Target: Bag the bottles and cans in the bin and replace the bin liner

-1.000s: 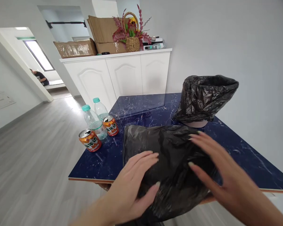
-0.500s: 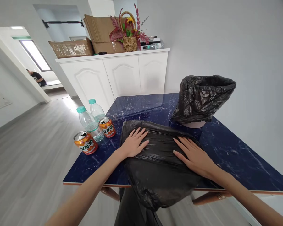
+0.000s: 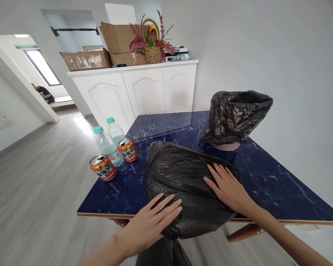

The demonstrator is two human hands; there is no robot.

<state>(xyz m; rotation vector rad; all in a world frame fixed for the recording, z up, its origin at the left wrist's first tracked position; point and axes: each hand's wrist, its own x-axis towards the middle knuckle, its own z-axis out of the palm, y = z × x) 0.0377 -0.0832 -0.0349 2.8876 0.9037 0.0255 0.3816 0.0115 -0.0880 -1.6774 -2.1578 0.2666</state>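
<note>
A crumpled black plastic bag [image 3: 180,177] lies on the dark blue marble table [image 3: 269,184], hanging over its near edge. My left hand [image 3: 151,220] rests flat on the bag's near left part, fingers spread. Flat on the bag's right side lies my right hand [image 3: 229,186], fingers apart. Neither hand grips anything.
A bin lined with a black bag [image 3: 234,118] stands at the back right of the table. Two water bottles [image 3: 108,142] and two orange cans [image 3: 102,167] stand at the left corner. Behind is a white cabinet [image 3: 138,92] with cardboard boxes and a flower basket [image 3: 152,44]. A person sits far left [image 3: 43,92].
My left hand slid back from the bag's far left part toward the table's near edge. The right hand stayed in place. The bag bunched up slightly.
</note>
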